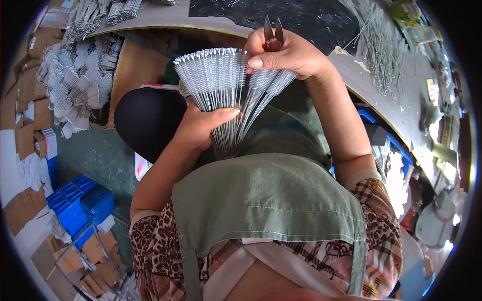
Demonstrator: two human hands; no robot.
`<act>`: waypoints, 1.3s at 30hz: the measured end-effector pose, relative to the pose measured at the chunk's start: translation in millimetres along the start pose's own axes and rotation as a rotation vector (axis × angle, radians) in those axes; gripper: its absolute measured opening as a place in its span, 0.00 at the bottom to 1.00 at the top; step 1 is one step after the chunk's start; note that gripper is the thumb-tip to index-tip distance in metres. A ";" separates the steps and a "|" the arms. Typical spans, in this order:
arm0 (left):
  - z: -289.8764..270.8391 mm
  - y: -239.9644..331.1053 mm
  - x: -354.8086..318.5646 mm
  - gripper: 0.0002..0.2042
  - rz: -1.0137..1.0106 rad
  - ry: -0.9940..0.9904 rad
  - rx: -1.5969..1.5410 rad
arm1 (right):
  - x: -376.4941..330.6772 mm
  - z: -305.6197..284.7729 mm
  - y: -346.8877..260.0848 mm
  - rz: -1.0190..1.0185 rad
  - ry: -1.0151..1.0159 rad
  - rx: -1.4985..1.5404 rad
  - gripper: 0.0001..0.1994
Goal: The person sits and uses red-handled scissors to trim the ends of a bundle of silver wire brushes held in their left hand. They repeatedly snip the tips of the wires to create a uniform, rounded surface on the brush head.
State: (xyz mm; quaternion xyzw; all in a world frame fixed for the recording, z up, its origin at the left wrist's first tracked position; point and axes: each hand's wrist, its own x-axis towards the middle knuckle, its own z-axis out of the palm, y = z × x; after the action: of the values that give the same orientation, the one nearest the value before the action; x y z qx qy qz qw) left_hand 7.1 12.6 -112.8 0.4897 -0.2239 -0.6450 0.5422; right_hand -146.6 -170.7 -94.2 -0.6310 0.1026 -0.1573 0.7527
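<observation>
Above my lap, my left hand (pixel 203 123) is closed around the wire stems of a fanned bundle of small tube brushes (pixel 213 75), with white-grey bristle heads pointing up. The thumb lies across the stems. The heads split into a wide group at the left and narrower clusters at the right. My right hand (pixel 296 55) is closed on thread snips (pixel 273 40), whose two pointed blades stick up apart from each other above the fingers. Its thumb and fingertips are also at the top of the right clusters, touching the bristles. The fingertips behind the brushes are partly hidden.
A curved grey worktable (pixel 401 100) with a black mat (pixel 296 20) lies ahead, bearing loose wire stems (pixel 379 55) at the right. Many finished brushes (pixel 80 85) are piled at the left. A black round stool (pixel 150 120) and blue crates (pixel 73 200) stand on the left floor.
</observation>
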 end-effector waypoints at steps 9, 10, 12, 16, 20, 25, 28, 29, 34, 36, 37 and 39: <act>-3.4 4.5 0.6 0.20 -0.057 -0.061 -0.085 | -2.1 2.5 -4.3 0.022 -0.011 0.061 0.17; -4.1 3.8 -0.3 0.19 -0.040 -0.056 -0.050 | -1.3 7.4 -10.0 0.068 0.044 0.053 0.16; -4.5 2.6 -2.4 0.18 -0.006 -0.053 0.018 | -1.4 9.7 -10.8 0.105 0.089 0.100 0.13; -2.3 2.4 -0.1 0.19 0.023 -0.089 -0.022 | -0.4 -0.8 0.0 -0.027 -0.026 -0.017 0.12; -4.4 3.9 -1.0 0.19 -0.006 -0.092 -0.014 | -1.9 10.7 -12.0 0.088 0.098 0.070 0.13; -4.2 4.5 -0.9 0.18 0.003 -0.138 0.004 | -5.4 2.0 -5.4 0.062 0.033 -0.004 0.13; -2.7 5.8 -1.9 0.18 -0.003 -0.127 0.021 | -4.2 4.2 -4.8 0.056 0.041 0.026 0.13; -1.4 6.2 -2.1 0.18 -0.005 -0.115 0.022 | -4.0 4.9 -6.5 0.059 0.031 0.050 0.14; 0.2 4.9 -0.7 0.15 -0.018 -0.051 -0.048 | -3.0 1.2 -8.4 -0.059 -0.011 -0.131 0.18; 10.5 7.1 -0.5 0.17 -0.008 0.003 -0.071 | 2.9 2.9 -11.0 -0.029 0.103 -0.225 0.23; 9.4 7.3 -0.1 0.18 -0.013 -0.012 -0.065 | 7.3 0.5 -20.0 -0.109 0.160 -0.401 0.23; 7.0 8.0 2.2 0.19 -0.025 -0.045 -0.056 | 14.8 2.5 -37.3 0.076 0.353 -0.455 0.23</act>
State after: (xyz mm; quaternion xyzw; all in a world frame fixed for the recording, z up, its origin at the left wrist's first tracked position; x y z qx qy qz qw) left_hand 4.9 6.4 -104.2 0.4626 -0.2119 -0.6685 0.5424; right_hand -135.9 -179.6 -56.4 -0.7421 0.2882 -0.2093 0.5678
